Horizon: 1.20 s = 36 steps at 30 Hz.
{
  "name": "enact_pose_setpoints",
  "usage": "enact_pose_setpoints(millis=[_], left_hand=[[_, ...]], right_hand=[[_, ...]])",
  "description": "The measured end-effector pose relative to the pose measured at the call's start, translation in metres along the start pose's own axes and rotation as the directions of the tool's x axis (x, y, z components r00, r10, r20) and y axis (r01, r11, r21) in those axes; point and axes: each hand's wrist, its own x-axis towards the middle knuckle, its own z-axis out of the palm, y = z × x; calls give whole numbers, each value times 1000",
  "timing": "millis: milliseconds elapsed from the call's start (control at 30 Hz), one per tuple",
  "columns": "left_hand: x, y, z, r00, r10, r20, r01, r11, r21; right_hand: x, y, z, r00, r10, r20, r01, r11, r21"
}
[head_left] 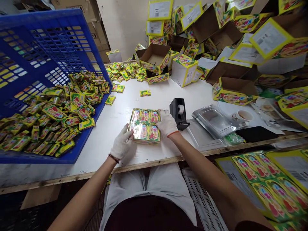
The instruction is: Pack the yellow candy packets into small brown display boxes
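A shiny plastic-wrapped bundle of small yellow-green packets (pixel 144 126) lies on the white table (pixel 115 118) in front of me. My left hand (pixel 123 145), in a white glove, grips the bundle's near left corner. My right hand (pixel 166 123), also gloved, presses against its right edge with curled fingers. Both hands hold the bundle flat on the table.
A tilted blue crate (pixel 36 64) on the left spills many loose packets (pixel 60 112). A black tape dispenser (pixel 179 114) stands right of the bundle, then clear plastic sheets (pixel 214 120) and a cup (pixel 243 116). Open cartons (pixel 156 57) pile up at the back and right.
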Motion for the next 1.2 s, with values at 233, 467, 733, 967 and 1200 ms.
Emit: enact_pose_setpoints(millis=[233,467,733,967,1200], left_hand=[[-58,18,17,946,320,-45,-316,945,81],[-52,-5,26,844,528,-92,-524,849,62],[-18,9,51,874,457,-163,-443,889,114],[-16,4,60,911,378,-167,-373,926,62],[-13,8,56,935,332,-123,-329,943,46]], right_hand=[[-84,22,43,788,-615,-27,594,772,-226],[-71,97,6,837,-337,-430,333,939,-87],[-17,129,-34,906,325,-271,-261,933,246],[-59,112,-29,833,400,-381,-248,887,388],[-76,119,7,806,566,-173,-360,701,615]])
